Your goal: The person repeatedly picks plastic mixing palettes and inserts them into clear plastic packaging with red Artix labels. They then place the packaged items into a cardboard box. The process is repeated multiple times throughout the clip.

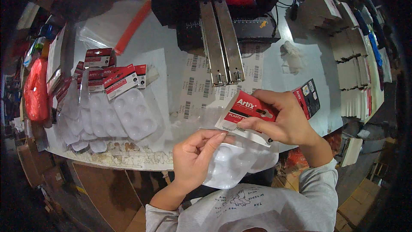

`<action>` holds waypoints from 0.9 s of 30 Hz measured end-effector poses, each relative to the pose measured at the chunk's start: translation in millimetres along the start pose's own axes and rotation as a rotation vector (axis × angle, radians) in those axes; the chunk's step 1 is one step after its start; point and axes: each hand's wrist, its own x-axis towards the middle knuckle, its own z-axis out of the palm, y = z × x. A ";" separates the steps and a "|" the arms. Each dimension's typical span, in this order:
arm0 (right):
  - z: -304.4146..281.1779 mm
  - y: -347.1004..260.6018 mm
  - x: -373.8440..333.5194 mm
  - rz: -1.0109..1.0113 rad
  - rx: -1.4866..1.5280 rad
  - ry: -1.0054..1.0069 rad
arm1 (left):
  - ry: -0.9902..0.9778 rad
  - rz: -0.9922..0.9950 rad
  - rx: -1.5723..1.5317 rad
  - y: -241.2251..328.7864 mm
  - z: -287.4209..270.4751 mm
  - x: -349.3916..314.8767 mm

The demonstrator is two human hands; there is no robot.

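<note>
My right hand is closed round a red and white folded header card, with the thumb on its front and the fingers behind. Below the card hangs a white plastic paint palette in a clear bag, over the table's front edge. At the bag's top, just under the card's lower left corner, my left hand pinches the clear plastic between thumb and fingers. A second white palette shape shows behind the first, partly hidden. Beside my right wrist lies a red and black card with a label on it.
Several packed palettes with red cards overlap at the left. A black machine with two metal rails stands ahead, over barcode label sheets. Card stacks line the right; a red plastic bundle sits far left.
</note>
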 end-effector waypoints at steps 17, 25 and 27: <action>-3.9 16.4 -9.2 -0.165 -0.091 0.250 | 0.281 0.203 0.316 -4.9 5.4 -2.6; -8.2 31.8 -28.3 0.319 0.516 -0.225 | 0.400 0.158 0.231 -8.5 0.4 0.9; -3.8 32.5 -30.0 0.379 0.537 -0.215 | 0.404 0.147 0.236 -10.3 1.3 -0.7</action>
